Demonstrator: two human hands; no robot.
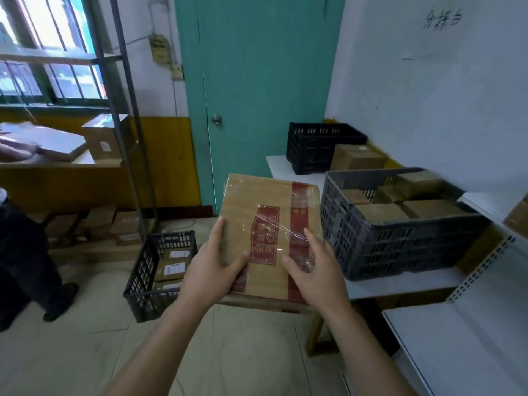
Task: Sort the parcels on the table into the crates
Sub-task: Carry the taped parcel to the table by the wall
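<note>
Two hands, left hand [213, 261] and right hand [315, 271], grip holding taped cardboard parcel [268, 224], grey crate [400, 238] beside

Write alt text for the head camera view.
Both hands, left hand and right hand, hold a flat brown parcel with red print. A grey crate of boxes sits on a white table at right; a black crate stands on the floor.

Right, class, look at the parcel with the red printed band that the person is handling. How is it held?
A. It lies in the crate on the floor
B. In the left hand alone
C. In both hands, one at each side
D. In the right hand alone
C: the left hand grips the near left edge of the parcel and the right hand rests on its right side, holding it up.
</note>
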